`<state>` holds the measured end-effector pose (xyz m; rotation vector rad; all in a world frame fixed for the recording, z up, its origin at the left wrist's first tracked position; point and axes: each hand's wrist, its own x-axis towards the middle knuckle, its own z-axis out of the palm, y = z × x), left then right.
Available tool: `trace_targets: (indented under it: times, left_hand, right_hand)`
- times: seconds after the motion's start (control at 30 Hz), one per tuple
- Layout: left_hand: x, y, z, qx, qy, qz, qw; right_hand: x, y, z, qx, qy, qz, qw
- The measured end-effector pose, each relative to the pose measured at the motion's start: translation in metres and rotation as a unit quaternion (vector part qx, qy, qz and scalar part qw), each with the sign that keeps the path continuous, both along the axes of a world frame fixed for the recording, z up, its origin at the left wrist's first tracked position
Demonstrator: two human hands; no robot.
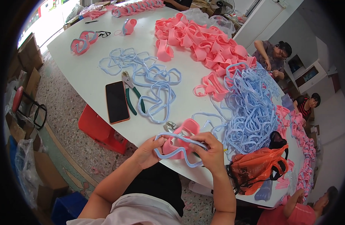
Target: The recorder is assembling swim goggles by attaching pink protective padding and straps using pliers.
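Near edge of white table | we hold pink goggle frame between both hands | left hand closed on its left end, right hand pinching blue strip over its right | long axis runs left-right, both hands equally close | blue strip heap just right.

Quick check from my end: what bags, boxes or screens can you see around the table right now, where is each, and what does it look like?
Phone: flat on the white table, beside green-handled pliers; dark blank screen, orange edge.
Orange plastic bag: table's near edge, by the right hand; crumpled, black handles.
Clear plastic bags: far end, behind the pink pile.
Cardboard boxes: floor, left; brown.
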<state>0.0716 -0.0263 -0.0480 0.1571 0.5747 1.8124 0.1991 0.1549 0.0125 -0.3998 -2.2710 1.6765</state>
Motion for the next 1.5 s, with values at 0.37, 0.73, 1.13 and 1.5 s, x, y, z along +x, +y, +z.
trace_targets:
  times: [0.37, 0.73, 1.13, 1.5]
  left_hand:
    - [-0.004, 0.023, 0.006, -0.024, 0.0, 0.03, 0.999]
    - [-0.009, 0.012, -0.023, 0.013, -0.081, 0.044, 0.996]
    - [-0.006, 0.007, -0.028, 0.107, -0.126, 0.125, 0.978]
    - [-0.003, 0.027, -0.03, 0.027, -0.094, 0.244, 0.965]
  right_hand:
    - [0.0, 0.034, -0.014, 0.242, 0.048, -0.048, 0.968]
    - [-0.026, 0.035, -0.018, 0.331, -0.029, 0.062, 0.941]
    - [-0.027, 0.025, -0.003, 0.215, -0.171, 0.12, 0.954]
    - [-0.035, 0.032, 0.01, 0.069, -0.292, 0.183, 0.936]
